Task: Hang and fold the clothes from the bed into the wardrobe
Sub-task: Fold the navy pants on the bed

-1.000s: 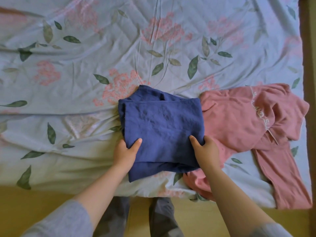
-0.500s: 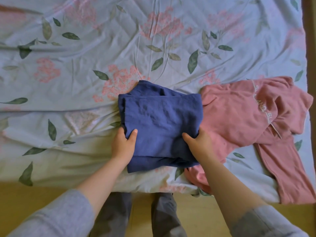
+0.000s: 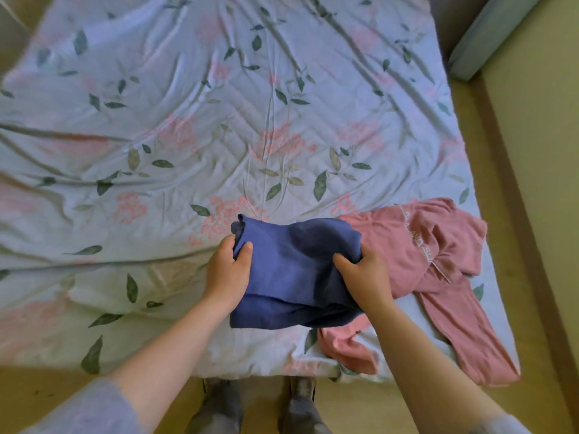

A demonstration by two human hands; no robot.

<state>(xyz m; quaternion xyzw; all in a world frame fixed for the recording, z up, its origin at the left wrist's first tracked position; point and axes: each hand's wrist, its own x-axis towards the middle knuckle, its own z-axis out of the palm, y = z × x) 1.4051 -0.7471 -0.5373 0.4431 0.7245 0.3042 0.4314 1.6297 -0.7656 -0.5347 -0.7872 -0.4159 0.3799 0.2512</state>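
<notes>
A folded dark blue garment [image 3: 291, 270] is held up off the bed near its front edge. My left hand [image 3: 227, 274] grips its left side, thumb on top and fingers underneath. My right hand [image 3: 365, 274] grips its right side the same way. The cloth sags a little in the middle between my hands. To the right, a pink sweatshirt [image 3: 438, 261] with white lettering lies crumpled on the bed, one sleeve trailing toward the front right corner. Part of the pink sweatshirt is hidden under the blue garment and my right forearm.
The bed [image 3: 156, 151] is covered by a wrinkled pale blue sheet with pink flowers and green leaves. Yellowish floor [image 3: 532, 151] runs along the right side and in front, where my feet [image 3: 260, 408] stand. A grey-blue cushion edge [image 3: 488, 32] sits at the top right.
Both hands slid under the sides of the blue garment and lifted it off the sheet. My view rose and pulled back, showing more of the bed.
</notes>
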